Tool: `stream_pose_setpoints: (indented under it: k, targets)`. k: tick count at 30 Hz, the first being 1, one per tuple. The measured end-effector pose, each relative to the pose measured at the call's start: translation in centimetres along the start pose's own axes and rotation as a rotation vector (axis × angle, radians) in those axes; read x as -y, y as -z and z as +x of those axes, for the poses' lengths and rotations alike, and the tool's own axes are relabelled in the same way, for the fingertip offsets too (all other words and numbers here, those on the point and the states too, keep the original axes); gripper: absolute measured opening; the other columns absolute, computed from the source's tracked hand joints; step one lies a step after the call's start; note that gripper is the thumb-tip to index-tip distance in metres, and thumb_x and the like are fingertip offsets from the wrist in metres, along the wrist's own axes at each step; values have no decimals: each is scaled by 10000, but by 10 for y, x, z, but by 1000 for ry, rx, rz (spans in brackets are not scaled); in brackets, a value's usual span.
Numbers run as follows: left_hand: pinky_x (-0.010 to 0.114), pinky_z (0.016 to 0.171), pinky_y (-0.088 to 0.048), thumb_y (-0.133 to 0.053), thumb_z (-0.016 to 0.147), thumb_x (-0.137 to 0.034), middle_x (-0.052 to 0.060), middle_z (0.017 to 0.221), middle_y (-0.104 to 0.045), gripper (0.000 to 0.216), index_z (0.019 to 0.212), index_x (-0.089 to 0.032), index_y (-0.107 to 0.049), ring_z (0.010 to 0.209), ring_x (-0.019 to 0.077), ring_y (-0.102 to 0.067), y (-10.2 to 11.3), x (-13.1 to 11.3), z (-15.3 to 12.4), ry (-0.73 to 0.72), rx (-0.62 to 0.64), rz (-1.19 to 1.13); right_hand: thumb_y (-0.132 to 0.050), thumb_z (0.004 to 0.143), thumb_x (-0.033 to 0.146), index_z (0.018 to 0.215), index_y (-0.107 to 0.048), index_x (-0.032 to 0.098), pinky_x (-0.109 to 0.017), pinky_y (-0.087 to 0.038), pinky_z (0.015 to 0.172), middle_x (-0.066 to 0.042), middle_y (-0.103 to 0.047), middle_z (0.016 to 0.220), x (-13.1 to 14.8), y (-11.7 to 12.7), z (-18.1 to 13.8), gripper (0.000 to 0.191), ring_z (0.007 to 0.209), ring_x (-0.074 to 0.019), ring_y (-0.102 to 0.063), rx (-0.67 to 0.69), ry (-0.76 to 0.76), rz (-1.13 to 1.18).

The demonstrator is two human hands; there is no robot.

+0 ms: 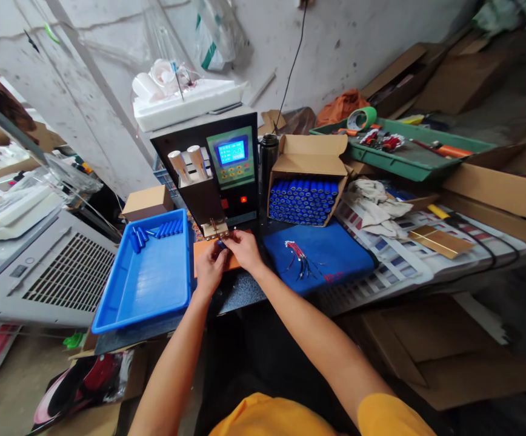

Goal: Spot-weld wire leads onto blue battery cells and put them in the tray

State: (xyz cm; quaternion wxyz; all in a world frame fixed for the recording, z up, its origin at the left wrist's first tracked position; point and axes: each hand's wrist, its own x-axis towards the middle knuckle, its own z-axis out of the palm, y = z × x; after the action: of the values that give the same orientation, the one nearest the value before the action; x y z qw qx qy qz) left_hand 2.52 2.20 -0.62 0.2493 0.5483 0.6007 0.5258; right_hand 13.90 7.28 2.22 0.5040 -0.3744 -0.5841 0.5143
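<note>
While the machine (240,213) shows a lit screen (232,153) | left hand (211,266) grasps 1 blue cell (222,244) near the electrodes (214,226) | right hand (243,249) touches it, grip unclear | blue tray (160,287) alongside

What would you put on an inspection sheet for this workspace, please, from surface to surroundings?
Surface: dark speckled bench; orange pad beneath the hands.
Work items: small blue piece before the machine, its screen lit; blue cylinders in the blue tray, more in the open cardboard box; red and black wires on the blue mat.
Clutter: crumpled whitish cloth; green tray holding a tape roll among other things.
Hands: left hand and right hand together hold the blue piece; fine grip too small to tell.
Cables: black cable against the wall.
Surroundings: stained pale wall; louvred appliance at left.
</note>
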Motion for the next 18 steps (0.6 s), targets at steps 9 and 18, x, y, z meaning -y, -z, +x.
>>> stream_pose_setpoints:
  k: [9, 18]
  targets:
    - [267, 723, -507, -583, 842, -318, 28, 812, -702, 261, 1043, -178, -669, 740, 160, -643, 0, 0, 0, -9, 7, 27, -623, 797, 277, 825, -717, 164, -270, -489, 696, -43, -730, 794, 0, 0, -1, 149, 735, -177, -654, -18, 33, -64]
    - [254, 669, -496, -585, 842, -340, 27, 802, -696, 252, 1027, -191, -667, 713, 156, -637, 0, 4, 0, 0, -9, 56, -629, 808, 292, 819, -717, 171, -263, -496, 704, -36, -731, 790, -1, 0, -1, 150, 738, -174, -658, -27, 19, -123]
